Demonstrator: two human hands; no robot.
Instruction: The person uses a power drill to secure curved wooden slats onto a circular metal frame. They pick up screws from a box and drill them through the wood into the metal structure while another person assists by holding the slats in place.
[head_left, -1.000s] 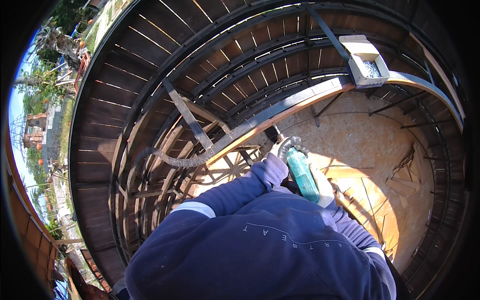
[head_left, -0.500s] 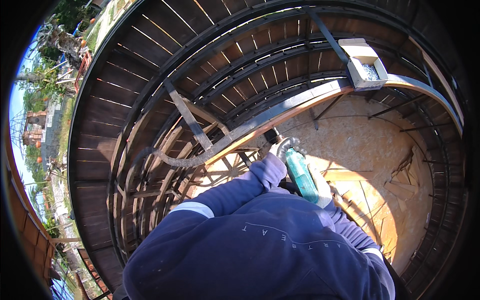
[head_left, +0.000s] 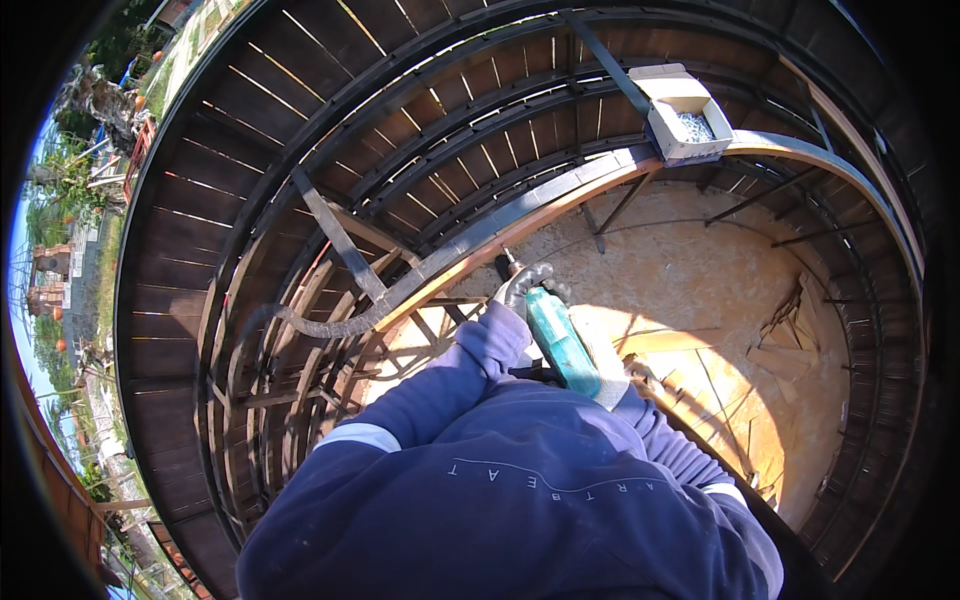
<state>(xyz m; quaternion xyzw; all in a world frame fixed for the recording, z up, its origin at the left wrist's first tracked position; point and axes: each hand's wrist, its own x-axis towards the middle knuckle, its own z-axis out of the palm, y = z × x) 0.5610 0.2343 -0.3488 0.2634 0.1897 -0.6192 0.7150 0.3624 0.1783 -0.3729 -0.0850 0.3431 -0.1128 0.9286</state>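
A teal power drill (head_left: 562, 342) lies slantwise in front of my chest, its narrow front end aimed at the inner wooden edge of the curved rail (head_left: 490, 238). Around the front of the drill is my left hand (head_left: 522, 288), in a dark glove, fingers closed. My right hand (head_left: 607, 362), in a pale glove, grips the rear of the tool; its fingers are mostly hidden behind the body. The drill's tip (head_left: 511, 257) is close to the rail's edge; whether it touches, I cannot tell.
An open cardboard box (head_left: 690, 150) with small metal fasteners sits on the rail. Dark slatted curved walls (head_left: 180, 270) surround me. Metal struts (head_left: 340, 235) brace the rail. Wood offcuts (head_left: 790, 335) lie on the sunlit floor (head_left: 690, 260) below.
The whole scene has slid left and slightly up in the picture as my head turned. Both hands stay on the drill, with its front end still by the rail's edge.
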